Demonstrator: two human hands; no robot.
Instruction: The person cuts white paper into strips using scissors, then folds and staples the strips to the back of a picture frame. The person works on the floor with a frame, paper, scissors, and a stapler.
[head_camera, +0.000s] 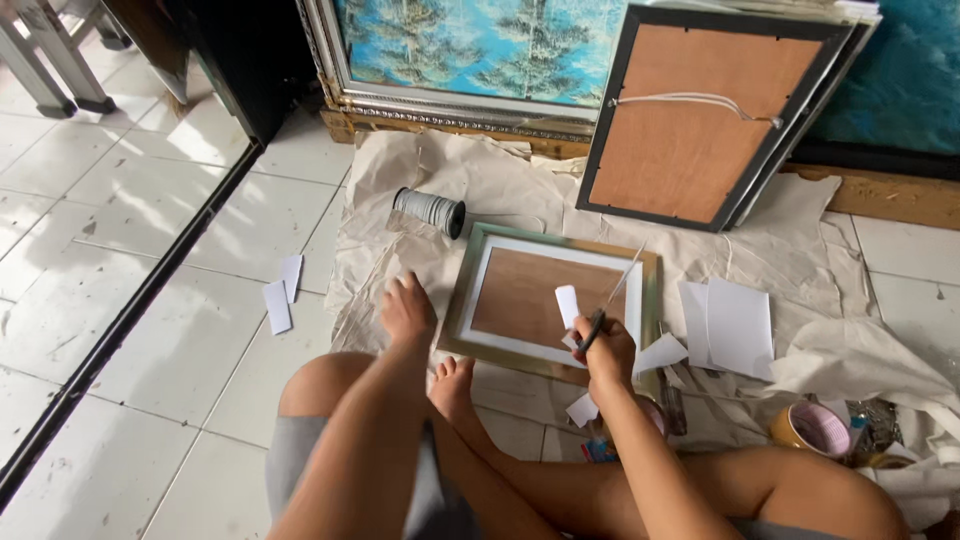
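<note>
Right hand (607, 352): fingers closed on black-handled scissors (606, 303) and a small white paper strip (567, 304).
Left hand (408, 311): fingers spread flat on creased beige cloth (500, 180).
Frame (548, 301): rectangular, face-down, brown board back, just beyond both hands.
Cord spool (430, 211): grey cylinder, farther back.

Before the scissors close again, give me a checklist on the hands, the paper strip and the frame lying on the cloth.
1. Right hand grips the black-handled scissors: ok.
2. Small white paper strip sits at the blades: ok.
3. Left hand clear of the blades, resting on the beige cloth: ok.
4. Silver-edged picture frame lies flat, back up: ok.
5. Blades open: cannot tell.
</note>
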